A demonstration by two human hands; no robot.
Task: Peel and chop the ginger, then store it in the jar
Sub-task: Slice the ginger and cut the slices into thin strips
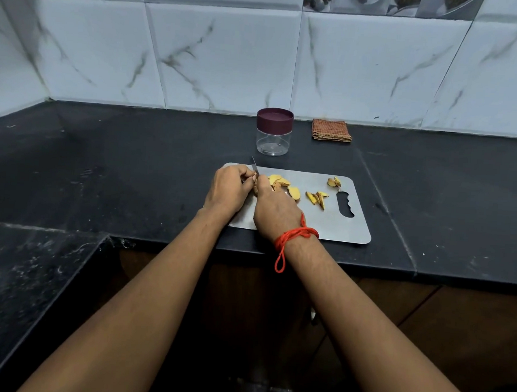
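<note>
The black table (133, 165) carries a grey board (333, 226) at its near edge. Both hands meet at 10 o'clock on the board. The left hand (229, 191) has its fingers curled round a brown ginger (255, 191) piece, and the right hand (275, 214) seems to grip the knife (254, 165), whose blade points up between them toward 11 o'clock.

The jar (274, 142) stands at 11 o'clock beyond the board, empty, with its lid (275, 120) still on. A folded cloth (331, 130) lies at 1 o'clock.

Yellow slices (282, 183) lie just beside the right hand, and peels (317, 197) lie toward 2 o'clock.

I think the main danger is the blade. The piece is small and the fingertips are very close to the edge, so a slip could cut a finger. The slices and peels are near each other, so peel may go into the jar by mistake. The board also sits at the table edge, so a strong push could shift it.
</note>
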